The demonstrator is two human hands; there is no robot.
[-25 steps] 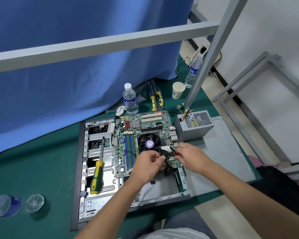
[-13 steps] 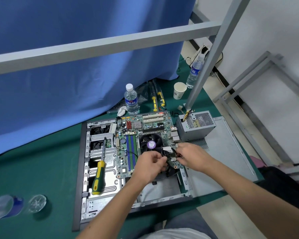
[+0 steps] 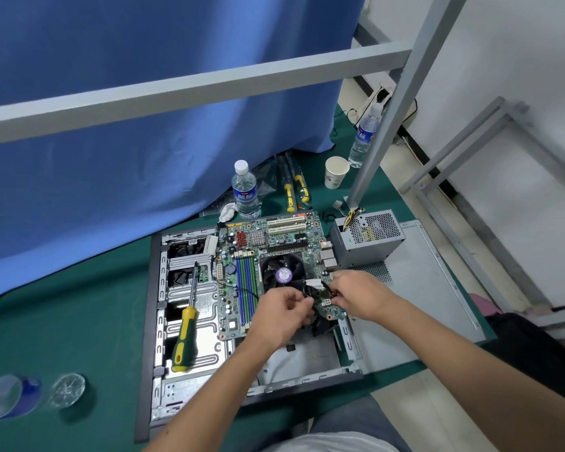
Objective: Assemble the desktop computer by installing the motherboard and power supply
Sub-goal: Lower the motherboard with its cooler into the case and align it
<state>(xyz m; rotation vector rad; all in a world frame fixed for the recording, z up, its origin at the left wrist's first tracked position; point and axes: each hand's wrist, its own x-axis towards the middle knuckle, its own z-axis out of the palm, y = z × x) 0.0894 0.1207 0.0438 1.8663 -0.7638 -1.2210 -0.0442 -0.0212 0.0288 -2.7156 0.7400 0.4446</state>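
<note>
Lengthwise, motherboard (image 3: 242,275) along the open case (image 3: 159,321), slots far.

Forearms bare, no sleeves visible; white shirt hem (image 3: 327,443); grey-blue trousers (image 3: 366,415), perhaps jeans.

Water bottle (image 3: 245,190) beside the motherboard (image 3: 268,256) with a blue label, white characters too blurred to read, second water bottle (image 3: 364,138) with a blue label likewise illegible, purple sticker (image 3: 283,275) on the CPU fan, print unreadable
</note>
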